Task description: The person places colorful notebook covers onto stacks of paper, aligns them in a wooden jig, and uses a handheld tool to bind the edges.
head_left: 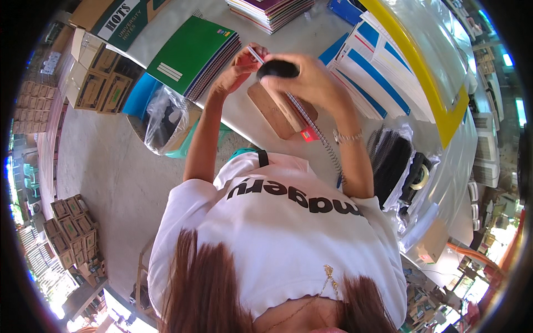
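A thin notebook (294, 102) is tilted nearly edge-on in front of me. A dark wire coil (331, 152) trails loose from its lower end towards my right arm. My left hand (242, 69) pinches the notebook's upper end between its fingers. My right hand (313, 80) is closed round a smooth black oval object (278, 69) against the notebook's edge; its kind is unclear. Beneath them lies a brown wooden board (266, 108) on the table, with a small red patch (308, 133) by the notebook's lower end.
Green notebooks (191, 55) are stacked at the left, with another notebook stack (272, 14) at the far side. Loose white-and-blue sheets (372, 72) fan out at right beside a yellow-edged strip (444, 119). Black coils (391, 155) and a tape roll (420, 177) lie near my right elbow.
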